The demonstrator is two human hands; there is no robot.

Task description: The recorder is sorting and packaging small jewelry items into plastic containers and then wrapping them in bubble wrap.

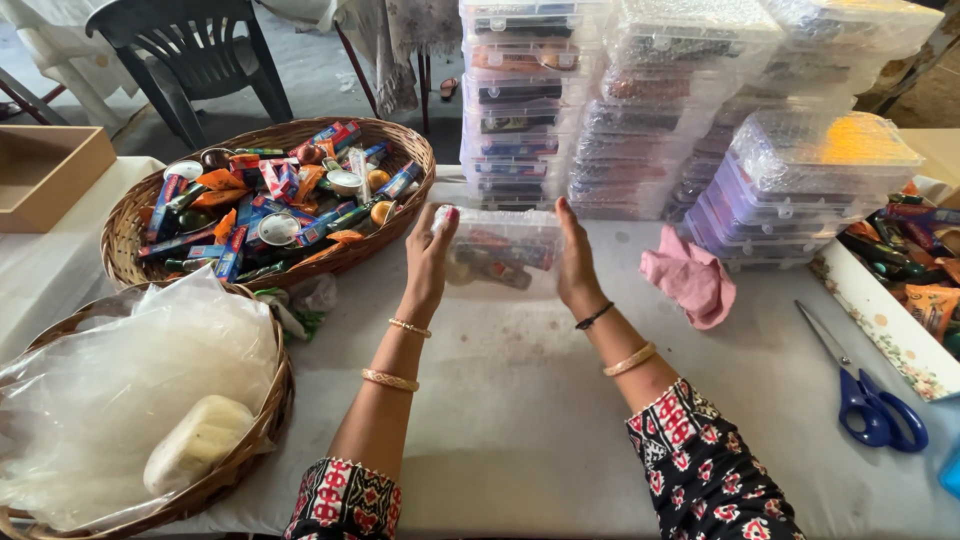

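Observation:
I hold a clear plastic box [503, 255] wrapped in bubble wrap between both hands, just above the white table [520, 400]. My left hand [430, 255] presses flat on its left end and my right hand [575, 260] on its right end. Small colourful packets show through the box. Behind it rise stacks of similar bubble-wrapped boxes [640, 110].
A wicker basket [265, 200] of small packets and jars sits at the left, and a nearer basket [140, 410] holds plastic bags and a pale bar. A pink cloth [690, 280], blue-handled scissors [865, 390], a tray of packets [905, 290], a cardboard box [45, 170] and a dark chair [190, 50] surround them.

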